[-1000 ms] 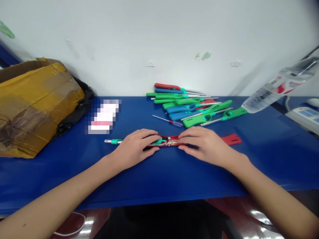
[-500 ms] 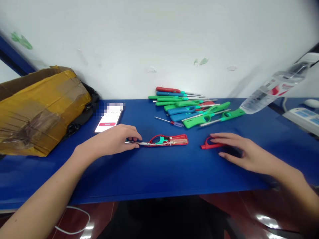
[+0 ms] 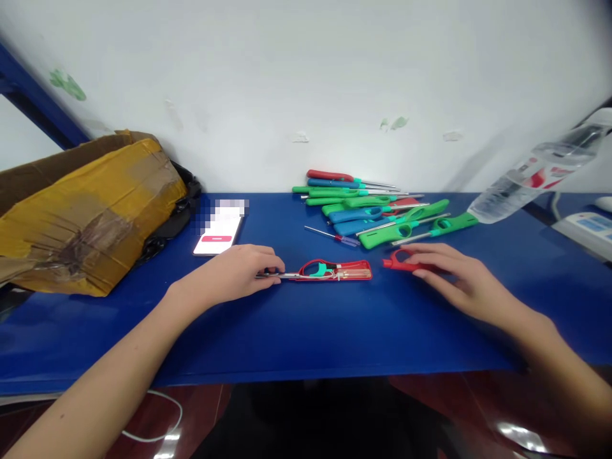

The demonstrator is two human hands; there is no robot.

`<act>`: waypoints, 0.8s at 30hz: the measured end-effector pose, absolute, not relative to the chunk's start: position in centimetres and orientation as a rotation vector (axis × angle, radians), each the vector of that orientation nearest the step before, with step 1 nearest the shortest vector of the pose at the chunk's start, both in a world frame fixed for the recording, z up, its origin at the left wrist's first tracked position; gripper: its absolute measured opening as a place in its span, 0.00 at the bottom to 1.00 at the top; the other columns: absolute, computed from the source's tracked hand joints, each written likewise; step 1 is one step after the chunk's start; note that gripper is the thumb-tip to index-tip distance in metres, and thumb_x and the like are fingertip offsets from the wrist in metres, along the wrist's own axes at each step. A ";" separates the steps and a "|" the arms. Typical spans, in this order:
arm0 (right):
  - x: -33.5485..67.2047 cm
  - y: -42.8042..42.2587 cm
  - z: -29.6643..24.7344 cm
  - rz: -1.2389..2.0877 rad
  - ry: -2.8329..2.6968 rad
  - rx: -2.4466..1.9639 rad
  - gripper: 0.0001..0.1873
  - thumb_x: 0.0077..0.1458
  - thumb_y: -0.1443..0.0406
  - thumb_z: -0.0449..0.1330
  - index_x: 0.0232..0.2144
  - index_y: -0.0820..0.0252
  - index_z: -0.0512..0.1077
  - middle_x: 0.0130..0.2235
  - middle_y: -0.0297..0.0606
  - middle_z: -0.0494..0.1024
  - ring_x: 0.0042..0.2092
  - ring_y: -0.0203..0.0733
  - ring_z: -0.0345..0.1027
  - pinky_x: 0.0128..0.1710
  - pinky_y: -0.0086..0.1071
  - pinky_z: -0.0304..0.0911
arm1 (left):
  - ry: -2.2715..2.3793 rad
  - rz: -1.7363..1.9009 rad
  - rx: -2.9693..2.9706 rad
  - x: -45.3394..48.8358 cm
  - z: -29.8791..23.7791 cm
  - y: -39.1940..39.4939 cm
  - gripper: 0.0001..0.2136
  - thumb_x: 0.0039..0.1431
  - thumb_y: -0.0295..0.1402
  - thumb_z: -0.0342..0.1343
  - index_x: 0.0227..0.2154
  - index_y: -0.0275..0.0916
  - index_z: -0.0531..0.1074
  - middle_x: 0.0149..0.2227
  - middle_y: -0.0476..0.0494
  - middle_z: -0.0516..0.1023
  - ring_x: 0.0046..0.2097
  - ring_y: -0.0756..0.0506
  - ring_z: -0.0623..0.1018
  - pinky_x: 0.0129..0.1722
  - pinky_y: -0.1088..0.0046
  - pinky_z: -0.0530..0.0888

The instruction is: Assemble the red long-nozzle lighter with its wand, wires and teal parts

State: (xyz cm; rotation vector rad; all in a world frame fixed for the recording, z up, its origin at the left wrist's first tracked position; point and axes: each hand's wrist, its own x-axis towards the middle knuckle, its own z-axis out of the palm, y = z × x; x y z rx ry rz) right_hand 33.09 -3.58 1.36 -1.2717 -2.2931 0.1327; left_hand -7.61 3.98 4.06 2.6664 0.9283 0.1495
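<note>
An opened red utility lighter (image 3: 361, 270) lies on the blue table, its inside facing up with a teal trigger, thin white wire and a clear fuel tank showing. My left hand (image 3: 246, 274) pinches its metal tube, fingers above and thumb below. To the right, my right hand (image 3: 459, 274) grips the loose red shell half (image 3: 402, 261) between thumb and fingers; its far end is hidden by the hand. A small gap separates this shell from the lighter's end. Behind the lighter rests a screwdriver (image 3: 347, 240) with a clear, partly red handle.
Several green, blue and red utility lighters (image 3: 382, 236) are piled near the wall. A phone (image 3: 217, 229) lies left of them, beside a taped cardboard box (image 3: 100, 217). On the right are a water bottle (image 3: 530, 175) and a white device (image 3: 586, 229).
My right thumb has closed in on the red shell half, which has come nearer to the lighter and slightly farther back. My left hand keeps its pinch. The whole view has shifted a little.
</note>
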 end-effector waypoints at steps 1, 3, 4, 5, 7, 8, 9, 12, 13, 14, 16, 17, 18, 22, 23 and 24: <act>32.3 -3.3 1.8 0.130 -2.298 -1.239 0.14 0.63 0.64 0.55 0.50 0.50 0.73 0.56 0.42 0.75 0.57 0.52 0.70 0.55 0.48 0.70 | 0.919 0.149 2.677 -7.6 4.0 4.0 0.09 0.65 0.34 0.52 0.41 0.44 0.77 0.39 0.48 0.78 0.37 0.48 0.77 0.35 0.75 0.71; 30.3 -2.7 2.8 0.120 -2.346 -1.160 0.13 0.63 0.65 0.56 0.49 0.51 0.74 0.56 0.43 0.74 0.57 0.50 0.70 0.54 0.45 0.70 | 0.918 0.146 2.686 -7.6 4.0 3.9 0.08 0.65 0.33 0.53 0.39 0.43 0.78 0.38 0.48 0.78 0.37 0.48 0.77 0.35 0.75 0.70; 29.1 -2.4 3.2 0.132 -2.381 -1.107 0.13 0.64 0.66 0.55 0.48 0.52 0.74 0.57 0.43 0.74 0.57 0.49 0.70 0.54 0.44 0.70 | 0.922 0.138 2.686 -7.6 4.0 3.9 0.08 0.65 0.33 0.53 0.38 0.43 0.78 0.38 0.48 0.78 0.36 0.48 0.77 0.35 0.74 0.70; 27.9 -1.9 3.5 0.143 -2.431 -1.063 0.13 0.64 0.66 0.54 0.49 0.53 0.73 0.57 0.44 0.73 0.57 0.49 0.70 0.55 0.43 0.69 | 0.928 0.130 2.686 -7.6 4.0 3.9 0.08 0.65 0.33 0.53 0.38 0.43 0.78 0.38 0.48 0.78 0.36 0.48 0.77 0.35 0.74 0.70; 25.5 -0.9 4.0 0.139 -2.549 -1.019 0.14 0.66 0.66 0.52 0.50 0.55 0.73 0.57 0.44 0.73 0.56 0.49 0.70 0.54 0.44 0.69 | 0.936 0.115 2.688 -7.5 4.1 3.9 0.08 0.65 0.33 0.53 0.37 0.43 0.78 0.37 0.48 0.78 0.36 0.48 0.77 0.34 0.74 0.70; 24.4 -0.5 4.1 0.130 -2.594 -1.005 0.14 0.66 0.66 0.52 0.50 0.55 0.73 0.57 0.44 0.74 0.55 0.49 0.71 0.54 0.45 0.69 | 0.938 0.112 2.691 -7.5 4.1 3.8 0.08 0.65 0.33 0.53 0.37 0.43 0.78 0.37 0.48 0.78 0.35 0.48 0.76 0.34 0.74 0.70; 23.4 0.0 4.1 0.122 -2.622 -1.004 0.14 0.66 0.65 0.52 0.49 0.56 0.74 0.57 0.44 0.74 0.54 0.49 0.73 0.53 0.46 0.69 | 0.941 0.112 2.695 -7.5 4.2 3.8 0.08 0.65 0.33 0.53 0.37 0.43 0.78 0.37 0.48 0.77 0.35 0.48 0.76 0.34 0.74 0.70; 21.4 0.9 3.7 0.120 -2.637 -1.041 0.14 0.66 0.64 0.53 0.51 0.58 0.72 0.56 0.45 0.75 0.49 0.48 0.75 0.47 0.43 0.72 | 0.953 0.117 2.703 -7.5 4.1 3.7 0.08 0.65 0.33 0.54 0.36 0.43 0.78 0.35 0.49 0.77 0.34 0.48 0.76 0.33 0.74 0.69; 21.0 1.1 3.5 0.116 -2.641 -1.047 0.14 0.66 0.65 0.53 0.51 0.58 0.72 0.55 0.45 0.76 0.49 0.48 0.75 0.47 0.42 0.72 | 0.958 0.119 2.706 -7.5 4.1 3.6 0.08 0.64 0.33 0.54 0.35 0.43 0.78 0.35 0.49 0.77 0.34 0.48 0.76 0.33 0.74 0.69; 20.8 1.1 3.3 0.106 -2.647 -1.045 0.14 0.66 0.65 0.54 0.51 0.58 0.73 0.56 0.45 0.76 0.50 0.48 0.75 0.48 0.42 0.71 | 0.963 0.120 2.711 -7.5 4.1 3.6 0.08 0.64 0.34 0.54 0.35 0.43 0.78 0.35 0.49 0.77 0.33 0.48 0.75 0.32 0.74 0.68; 20.7 1.0 3.0 0.084 -2.660 -1.036 0.14 0.66 0.65 0.53 0.50 0.57 0.74 0.56 0.44 0.75 0.49 0.49 0.75 0.49 0.43 0.70 | 0.968 0.111 2.719 -7.5 4.1 3.5 0.08 0.64 0.34 0.54 0.35 0.43 0.78 0.34 0.49 0.77 0.33 0.48 0.75 0.32 0.73 0.68; 20.7 0.9 2.9 0.079 -2.666 -1.030 0.14 0.66 0.65 0.53 0.50 0.57 0.75 0.56 0.44 0.75 0.48 0.48 0.75 0.49 0.43 0.70 | 0.971 0.102 2.720 -7.5 4.1 3.5 0.08 0.64 0.35 0.54 0.36 0.43 0.78 0.34 0.49 0.77 0.33 0.48 0.75 0.32 0.73 0.68; 20.7 0.8 2.8 0.076 -2.670 -1.025 0.14 0.66 0.65 0.53 0.50 0.57 0.75 0.56 0.43 0.75 0.48 0.48 0.76 0.49 0.44 0.70 | 0.974 0.093 2.719 -7.5 4.2 3.5 0.08 0.65 0.35 0.54 0.36 0.43 0.78 0.34 0.49 0.77 0.33 0.48 0.75 0.32 0.73 0.68; 20.7 0.7 2.5 0.101 -2.659 -1.022 0.15 0.64 0.64 0.56 0.52 0.57 0.74 0.55 0.43 0.77 0.48 0.48 0.76 0.49 0.43 0.71 | 0.991 0.112 2.700 -7.4 4.3 3.4 0.08 0.64 0.36 0.54 0.35 0.43 0.78 0.34 0.49 0.77 0.33 0.48 0.76 0.32 0.73 0.68; 20.7 0.8 2.4 0.119 -2.654 -1.022 0.16 0.64 0.64 0.57 0.52 0.57 0.73 0.54 0.43 0.77 0.49 0.48 0.76 0.49 0.43 0.71 | 0.992 0.125 2.697 -7.3 4.3 3.4 0.09 0.64 0.36 0.54 0.35 0.43 0.79 0.33 0.49 0.77 0.33 0.48 0.76 0.32 0.73 0.68; 20.6 0.8 2.4 0.138 -2.649 -1.021 0.17 0.64 0.65 0.57 0.53 0.57 0.73 0.54 0.43 0.77 0.49 0.49 0.76 0.49 0.43 0.71 | 0.986 0.136 2.697 -7.3 4.3 3.4 0.09 0.65 0.37 0.54 0.36 0.43 0.79 0.33 0.49 0.77 0.33 0.48 0.76 0.32 0.73 0.68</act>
